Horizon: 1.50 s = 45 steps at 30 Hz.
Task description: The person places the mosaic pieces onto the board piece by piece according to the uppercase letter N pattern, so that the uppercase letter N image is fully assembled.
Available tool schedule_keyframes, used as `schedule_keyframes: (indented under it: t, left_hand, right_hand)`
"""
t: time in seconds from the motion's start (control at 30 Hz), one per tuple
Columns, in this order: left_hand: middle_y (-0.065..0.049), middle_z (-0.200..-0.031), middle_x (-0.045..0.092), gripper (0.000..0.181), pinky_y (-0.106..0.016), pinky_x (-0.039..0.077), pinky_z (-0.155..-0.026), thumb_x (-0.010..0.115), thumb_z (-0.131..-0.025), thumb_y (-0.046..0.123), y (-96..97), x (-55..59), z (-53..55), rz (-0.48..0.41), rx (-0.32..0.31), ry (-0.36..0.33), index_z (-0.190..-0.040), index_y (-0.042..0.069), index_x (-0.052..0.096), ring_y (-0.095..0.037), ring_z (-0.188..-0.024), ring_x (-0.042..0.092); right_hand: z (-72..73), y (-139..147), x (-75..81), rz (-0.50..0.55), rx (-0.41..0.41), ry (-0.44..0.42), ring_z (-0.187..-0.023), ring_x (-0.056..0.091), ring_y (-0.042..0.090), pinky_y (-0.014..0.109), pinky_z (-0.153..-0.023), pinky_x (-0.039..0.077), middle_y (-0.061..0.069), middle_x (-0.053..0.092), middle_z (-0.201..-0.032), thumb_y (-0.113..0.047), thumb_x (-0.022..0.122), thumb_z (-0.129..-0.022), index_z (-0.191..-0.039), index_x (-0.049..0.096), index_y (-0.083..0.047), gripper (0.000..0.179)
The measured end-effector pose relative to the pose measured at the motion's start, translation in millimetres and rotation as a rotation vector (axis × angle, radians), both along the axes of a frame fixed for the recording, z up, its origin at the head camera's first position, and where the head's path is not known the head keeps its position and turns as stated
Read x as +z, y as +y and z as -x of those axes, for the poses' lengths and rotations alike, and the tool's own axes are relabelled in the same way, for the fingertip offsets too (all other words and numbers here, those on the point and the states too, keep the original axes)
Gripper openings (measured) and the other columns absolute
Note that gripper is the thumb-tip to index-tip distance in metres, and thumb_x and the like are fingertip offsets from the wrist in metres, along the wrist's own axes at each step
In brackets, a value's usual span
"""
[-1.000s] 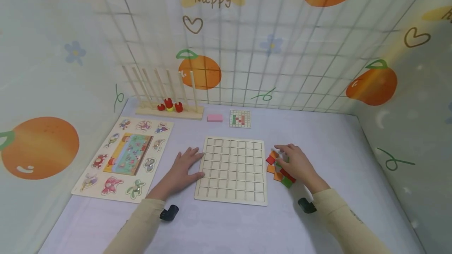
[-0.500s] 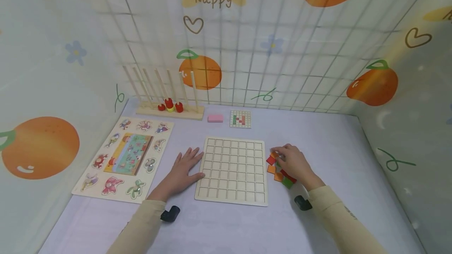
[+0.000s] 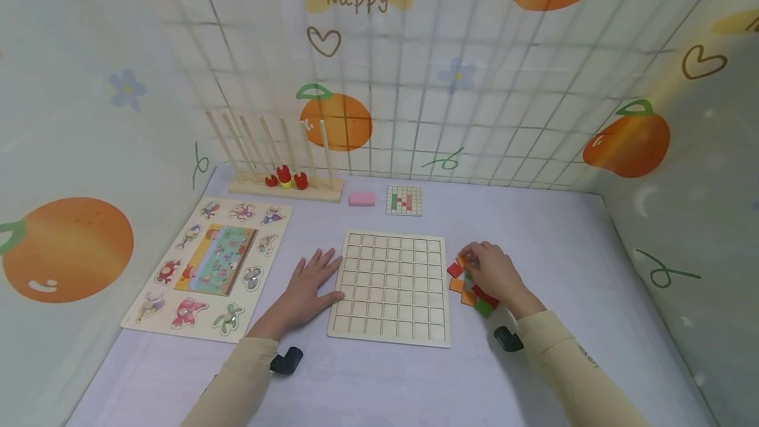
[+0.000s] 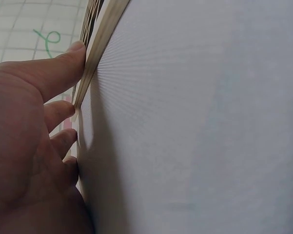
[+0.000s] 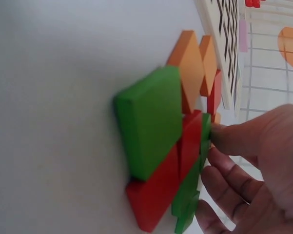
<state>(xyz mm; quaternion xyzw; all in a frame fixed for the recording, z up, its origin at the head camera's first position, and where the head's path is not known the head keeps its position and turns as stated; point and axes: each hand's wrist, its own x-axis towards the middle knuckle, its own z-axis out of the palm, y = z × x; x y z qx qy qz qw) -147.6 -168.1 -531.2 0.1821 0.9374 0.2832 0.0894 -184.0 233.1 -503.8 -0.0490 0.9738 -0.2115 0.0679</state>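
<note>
A pale wooden grid board (image 3: 389, 287) lies flat in the middle of the table. At its left edge, my left hand (image 3: 305, 288) rests with fingers spread, thumb and fingertips touching the rim; the left wrist view shows the thumb (image 4: 63, 70) against the board's edge. Right of the board lies a small pile of square tiles, including a green tile (image 5: 153, 122), a red tile (image 3: 454, 270) and an orange tile (image 3: 456, 285). My right hand (image 3: 493, 274) bends over the pile, thumb and forefinger pinching an orange tile (image 3: 462, 261) at its far end. The hand partly hides several tiles.
A small pattern card (image 3: 404, 201) and a pink block (image 3: 362, 199) lie behind the board. At the back left stands a peg rack (image 3: 284, 190) with red and yellow beads. An animal puzzle board (image 3: 207, 269) lies at the left.
My right hand has moved slightly left and its thumb and forefinger have closed on the far orange tile, which shifts a little. My left hand stays at the board's edge.
</note>
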Motion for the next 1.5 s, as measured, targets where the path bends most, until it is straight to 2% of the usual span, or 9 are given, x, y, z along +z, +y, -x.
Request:
schedule_keyframes:
  t: [0.23,0.57,0.8,1.03,1.27,1.5]
  left_hand:
    - [-0.01,-0.169,0.02,0.077,-0.056,-0.003,-0.125,0.069,-0.096,0.042,-0.5,-0.2,0.0,-0.005,-0.004,0.002,-0.159,0.012,0.036,-0.033,-0.156,0.007]
    - [-0.009,-0.169,0.018,0.078,-0.054,-0.004,-0.126,0.069,-0.096,0.042,-1.6,-1.4,0.1,0.008,-0.007,0.003,-0.16,0.013,0.035,-0.033,-0.157,0.005]
    - [-0.01,-0.17,0.017,0.079,-0.055,-0.004,-0.125,0.069,-0.096,0.041,-4.8,-2.2,0.6,0.012,-0.029,-0.001,-0.16,0.011,0.033,-0.034,-0.157,0.005]
    - [-0.006,-0.17,0.015,0.08,-0.053,-0.004,-0.126,0.069,-0.096,0.044,-5.7,-3.1,1.5,0.017,-0.023,-0.021,-0.16,0.013,0.032,-0.031,-0.157,0.003]
    - [-0.006,-0.17,0.014,0.081,-0.053,-0.005,-0.126,0.07,-0.095,0.043,-4.9,-2.9,2.6,0.009,-0.026,-0.027,-0.16,0.014,0.032,-0.031,-0.157,0.002]
    - [-0.008,-0.17,0.016,0.08,-0.054,-0.004,-0.126,0.07,-0.095,0.043,-4.6,-2.9,1.9,0.006,-0.027,-0.014,-0.16,0.013,0.034,-0.032,-0.157,0.003]
  right_hand:
    - [0.8,0.5,1.5,-0.004,-0.014,-0.03,-0.103,0.059,0.031,0.048,-0.09,0.057,0.012,0.063,-0.113,-0.009,0.069,-0.095,-0.122,0.07,-0.012,0.027]
    - [4.2,3.9,1.1,0.033,0.014,-0.013,-0.098,0.06,0.03,0.051,-0.088,0.055,0.011,0.064,-0.107,-0.008,0.071,-0.094,-0.115,0.064,-0.011,0.023]
    - [3.6,4.0,0.0,0.07,-0.003,-0.013,-0.095,0.059,0.029,0.049,-0.087,0.058,0.01,0.067,-0.105,-0.008,0.072,-0.093,-0.112,0.063,-0.012,0.021]
    - [1.5,6.5,-1.5,0.061,-0.005,0.006,-0.094,0.06,0.028,0.048,-0.087,0.059,0.009,0.068,-0.105,-0.009,0.069,-0.097,-0.111,0.063,-0.013,0.017]
    - [0.8,6.3,2.0,0.096,-0.034,-0.026,-0.094,0.061,0.028,0.046,-0.084,0.061,0.011,0.068,-0.107,-0.016,0.067,-0.099,-0.114,0.061,-0.016,0.016]
    - [-0.9,6.6,7.4,0.131,-0.048,-0.014,-0.095,0.062,0.029,0.046,-0.083,0.061,0.013,0.069,-0.109,-0.022,0.066,-0.101,-0.117,0.062,-0.016,0.018]
